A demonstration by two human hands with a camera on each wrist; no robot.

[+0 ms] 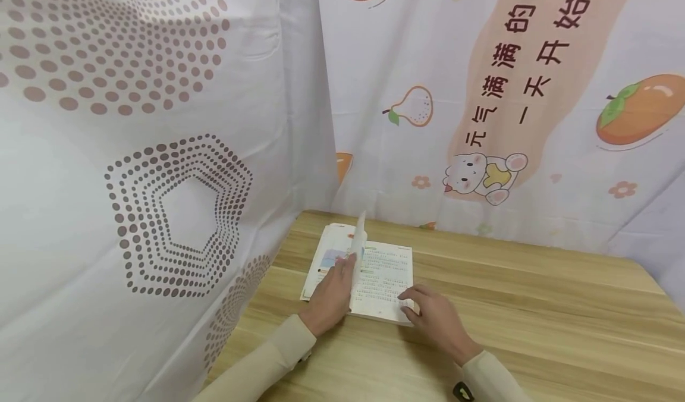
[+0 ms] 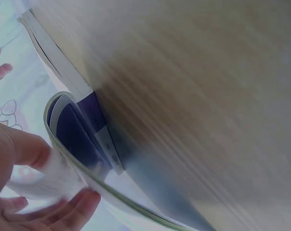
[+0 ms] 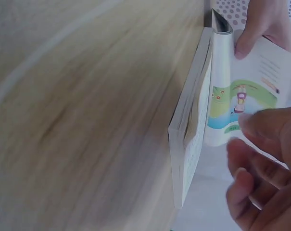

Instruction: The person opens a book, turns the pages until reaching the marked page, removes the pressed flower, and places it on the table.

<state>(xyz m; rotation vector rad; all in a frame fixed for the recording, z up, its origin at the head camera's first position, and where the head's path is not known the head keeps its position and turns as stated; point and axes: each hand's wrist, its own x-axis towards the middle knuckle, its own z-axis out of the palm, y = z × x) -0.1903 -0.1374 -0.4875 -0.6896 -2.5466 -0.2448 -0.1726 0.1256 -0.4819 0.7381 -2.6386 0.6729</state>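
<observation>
An open book (image 1: 384, 289) with printed text and coloured pictures lies on the wooden table. One page (image 1: 358, 241) stands nearly upright near the middle of the spread. My left hand (image 1: 330, 295) is over the left side of the book and pinches this page; in the left wrist view a blurred sheet passes between thumb and fingers. The left cover and pages (image 2: 135, 207) curve up from the table there. By the book's right edge, my right hand (image 1: 437, 320) hovers with loosely bent fingers (image 3: 241, 190) and nothing between them. Whether its fingertips touch the page is unclear.
The wooden table (image 1: 514, 307) extends to the right of the book. A white dotted curtain (image 1: 187, 212) hangs close along the left side. Behind the table hangs another curtain (image 1: 396, 170) with fruit prints and writing.
</observation>
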